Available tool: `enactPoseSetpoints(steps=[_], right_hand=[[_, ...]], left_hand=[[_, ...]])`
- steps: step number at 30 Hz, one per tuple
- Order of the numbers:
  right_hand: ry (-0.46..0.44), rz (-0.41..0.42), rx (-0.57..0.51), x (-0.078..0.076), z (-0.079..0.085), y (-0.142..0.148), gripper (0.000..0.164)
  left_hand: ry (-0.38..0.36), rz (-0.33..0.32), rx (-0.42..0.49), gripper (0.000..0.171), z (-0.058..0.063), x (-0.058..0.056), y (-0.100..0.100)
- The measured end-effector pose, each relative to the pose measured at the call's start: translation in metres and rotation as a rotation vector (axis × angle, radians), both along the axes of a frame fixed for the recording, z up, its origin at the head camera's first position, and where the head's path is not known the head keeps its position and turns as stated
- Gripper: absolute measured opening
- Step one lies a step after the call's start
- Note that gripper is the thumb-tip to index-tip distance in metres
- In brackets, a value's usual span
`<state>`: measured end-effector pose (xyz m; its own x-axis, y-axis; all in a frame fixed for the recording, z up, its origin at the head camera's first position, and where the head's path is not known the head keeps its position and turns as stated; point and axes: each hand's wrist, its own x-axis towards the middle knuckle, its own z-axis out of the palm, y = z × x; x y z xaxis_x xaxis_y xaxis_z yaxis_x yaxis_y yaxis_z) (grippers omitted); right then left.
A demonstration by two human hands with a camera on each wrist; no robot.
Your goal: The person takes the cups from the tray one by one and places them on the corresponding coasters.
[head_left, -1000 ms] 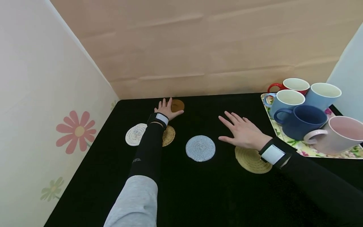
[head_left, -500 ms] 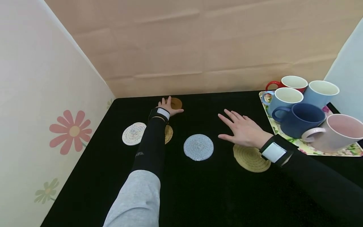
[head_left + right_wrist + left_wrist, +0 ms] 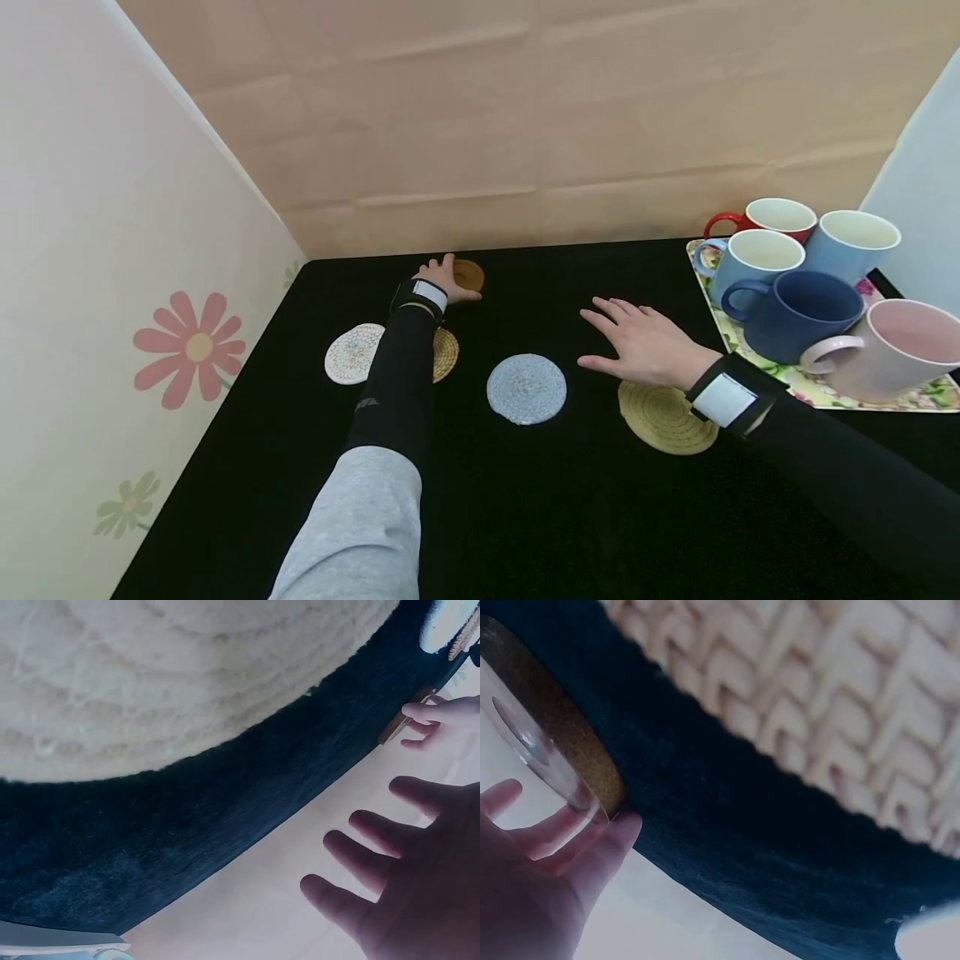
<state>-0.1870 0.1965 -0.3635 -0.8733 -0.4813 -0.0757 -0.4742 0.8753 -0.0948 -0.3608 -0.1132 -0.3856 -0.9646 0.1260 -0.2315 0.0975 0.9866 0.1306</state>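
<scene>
At the far edge of the table my left hand (image 3: pixel 442 279) has its fingers bent about a round brown coaster (image 3: pixel 469 275). Up close in the left wrist view, the coaster shows a cork-like side (image 3: pixel 585 735) and a glossy face, with fingertips (image 3: pixel 622 829) right at its rim. Part of it is hidden by the hand. My right hand (image 3: pixel 645 346) hovers with spread fingers beyond a straw-coloured woven coaster (image 3: pixel 667 425) and holds nothing. Under the left forearm lies a tan woven coaster (image 3: pixel 446 354), partly covered.
Left of that forearm lies a white speckled coaster (image 3: pixel 352 354); a pale blue one (image 3: pixel 527 389) lies mid-table. On the right, a floral tray (image 3: pixel 806 392) bears several mugs, among them a dark blue mug (image 3: pixel 802 321) and a pink mug (image 3: pixel 892 358). Walls border the black table (image 3: pixel 525 508).
The left hand's outstretched fingers have bent in toward the brown coaster. The right hand has barely moved. The head view has shifted slightly.
</scene>
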Motion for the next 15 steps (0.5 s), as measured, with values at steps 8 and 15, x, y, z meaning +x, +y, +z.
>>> enactPoseSetpoints(steps=[8,15], right_hand=[[0.001,0.021,-0.001,-0.015,-0.005,-0.002,0.077],[-0.006,0.021,0.022,-0.032,-0.009,-0.013,0.076]], left_hand=[[0.032,-0.060,0.007,0.097,-0.002,0.000,0.001],[0.039,-0.090,0.027,0.098,-0.005,0.002,0.001]])
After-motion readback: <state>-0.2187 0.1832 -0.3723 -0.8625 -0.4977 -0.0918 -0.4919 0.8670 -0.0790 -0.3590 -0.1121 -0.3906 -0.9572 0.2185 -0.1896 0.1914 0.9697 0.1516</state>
